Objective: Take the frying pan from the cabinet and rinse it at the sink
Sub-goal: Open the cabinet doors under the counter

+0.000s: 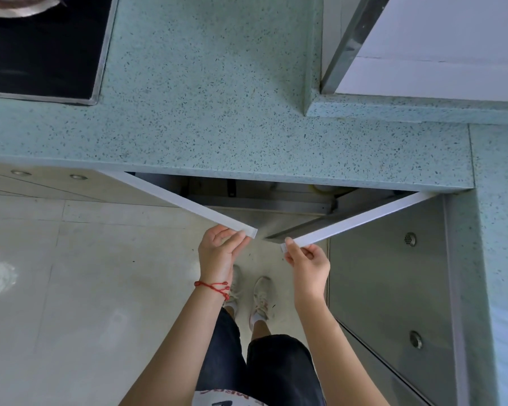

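Note:
Below the speckled green countertop (217, 127) the cabinet stands with both doors swung partway out. My left hand (219, 253) grips the free top edge of the left cabinet door (182, 199). My right hand (307, 262) grips the free top edge of the right cabinet door (358, 219). The two door edges form a V pointing at me. Inside the cabinet (261, 191) only a dark gap with metal rails shows. The frying pan is not visible, and no sink is in view.
A black hob (41, 54) sits in the counter at upper left with the rim of a metal pot (21, 7) on it. A steel cabinet front with round knobs (393, 288) runs along the right. My feet stand on pale floor tiles (71, 288).

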`<state>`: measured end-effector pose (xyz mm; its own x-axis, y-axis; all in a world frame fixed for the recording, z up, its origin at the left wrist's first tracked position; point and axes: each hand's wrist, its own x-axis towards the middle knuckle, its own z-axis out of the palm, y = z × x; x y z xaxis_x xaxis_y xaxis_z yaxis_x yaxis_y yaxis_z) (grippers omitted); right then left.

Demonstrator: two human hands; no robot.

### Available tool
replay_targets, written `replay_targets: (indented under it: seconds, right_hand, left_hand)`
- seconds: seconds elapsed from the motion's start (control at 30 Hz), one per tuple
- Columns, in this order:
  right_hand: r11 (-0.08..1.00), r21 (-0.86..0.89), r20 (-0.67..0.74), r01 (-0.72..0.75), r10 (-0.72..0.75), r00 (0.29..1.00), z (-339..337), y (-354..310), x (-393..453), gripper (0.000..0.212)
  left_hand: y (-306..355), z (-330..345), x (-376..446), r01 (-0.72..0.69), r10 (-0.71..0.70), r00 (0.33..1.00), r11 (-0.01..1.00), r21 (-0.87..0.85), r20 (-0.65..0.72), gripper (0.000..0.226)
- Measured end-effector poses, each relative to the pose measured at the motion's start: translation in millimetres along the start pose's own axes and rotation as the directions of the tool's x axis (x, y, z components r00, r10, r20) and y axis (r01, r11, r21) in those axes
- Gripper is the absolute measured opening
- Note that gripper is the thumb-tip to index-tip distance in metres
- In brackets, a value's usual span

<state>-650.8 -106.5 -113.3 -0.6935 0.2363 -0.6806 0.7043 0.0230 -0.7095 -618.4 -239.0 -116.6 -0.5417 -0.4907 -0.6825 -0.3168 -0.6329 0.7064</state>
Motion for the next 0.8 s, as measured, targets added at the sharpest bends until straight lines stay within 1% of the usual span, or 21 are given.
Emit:
replay_targets:
  seconds: [0.03,0.13,0.2,0.37,0.6,0.67,0.8]
  right_hand:
    - [0.999,-0.04,-0.013,-0.001,0.001,1.0,-2,2,-1,0.028]
    - [0.992,-0.13,-0.04,-0.005,-0.001,0.999,-5,6,-3,0.03]
    - [0.986,-0.168,-0.039,0.006,-0.013,0.999,-5,6,-5,0.03]
    - [0.981,-0.194,-0.024,0.031,-0.037,0.999,-12,7,-11,0.029]
    - [0.977,-0.194,0.002,0.084,-0.085,0.996,-32,17,-21,0.026]
    - [0.978,-0.183,0.011,0.104,-0.104,0.995,-38,21,-24,0.024]
    - [0.976,-0.167,0.016,0.136,-0.136,0.991,-51,31,-27,0.02]
  left_hand:
    - [-1,1,-4,-0.036,0.038,0.999,0.997,0.071,-0.019,0.015]
    - [-7,3,-9,-0.12,0.148,0.986,0.951,0.284,-0.078,0.031]
    - [-12,4,-11,-0.137,0.192,0.973,0.926,0.352,-0.126,0.038]
    - [-13,9,-21,-0.135,0.225,0.951,0.92,0.367,-0.213,0.036]
    - [-14,2,-30,-0.094,0.192,0.952,0.924,0.371,-0.237,0.031]
    - [-19,-6,-35,-0.095,0.197,0.951,0.92,0.381,-0.237,0.031]
    - [-28,-24,-42,-0.097,0.213,0.94,0.916,0.39,-0.267,0.024]
